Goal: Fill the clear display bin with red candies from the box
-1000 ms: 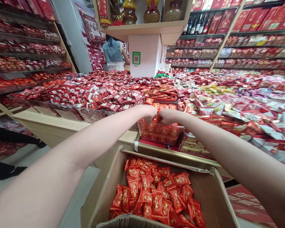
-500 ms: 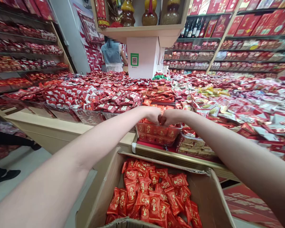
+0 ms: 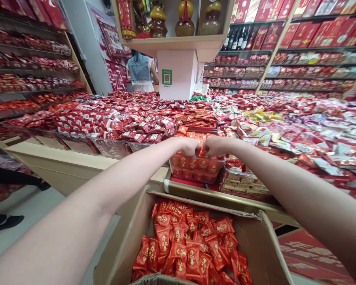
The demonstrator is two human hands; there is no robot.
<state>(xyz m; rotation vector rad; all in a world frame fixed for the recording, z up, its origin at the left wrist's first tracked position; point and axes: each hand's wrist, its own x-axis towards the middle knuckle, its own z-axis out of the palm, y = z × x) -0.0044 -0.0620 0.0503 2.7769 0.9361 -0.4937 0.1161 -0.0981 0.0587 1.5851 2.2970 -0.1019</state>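
My left hand [image 3: 190, 146] and my right hand [image 3: 216, 146] are close together over a clear plastic bin [image 3: 196, 168] filled with red wrapped candies. Both hands have their fingers curled inward, and what they grip, if anything, is too small to tell. Red packets show just between and behind the fingers. Below the bin, an open cardboard box [image 3: 256, 233] holds many loose red candies [image 3: 192, 253] with gold lettering.
Bins of dark red packets [image 3: 151, 128] line the counter [image 3: 59, 156] at left. Right of the bin is a tub of gold-wrapped sweets [image 3: 243, 184]. A white pillar [image 3: 178, 75] rises mid-counter under a display shelf [image 3: 178, 42]. A person [image 3: 141, 71] stands behind; another's leg shows at left.
My two hands have moved slightly apart, so more of the red packets shows between them. The camera view has shifted a little.
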